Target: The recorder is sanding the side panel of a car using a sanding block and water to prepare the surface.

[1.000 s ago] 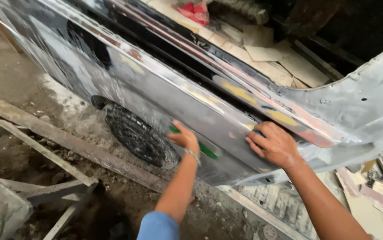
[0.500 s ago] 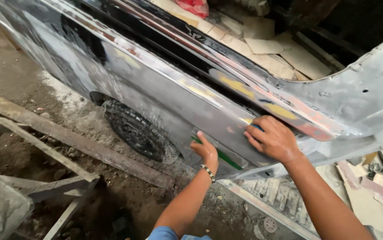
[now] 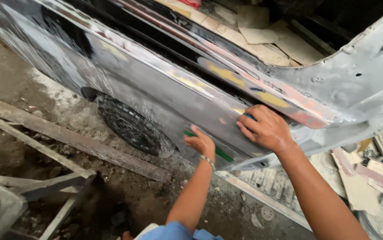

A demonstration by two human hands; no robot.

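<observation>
A grey car panel (image 3: 164, 84) runs across the view, glossy, with yellow and red patches near its upper edge. Under it stands a black wheel (image 3: 131, 126) on the dirty floor (image 3: 36, 89), and wood planks (image 3: 67, 140) lie beside. Cardboard scraps (image 3: 364, 178) lie at the right. The left hand (image 3: 201, 143) presses a green strip (image 3: 220, 153) on the lower panel, its grip closed on it. The right hand (image 3: 266, 129) lies flat higher up, fingers together over a blue pad (image 3: 249, 117).
</observation>
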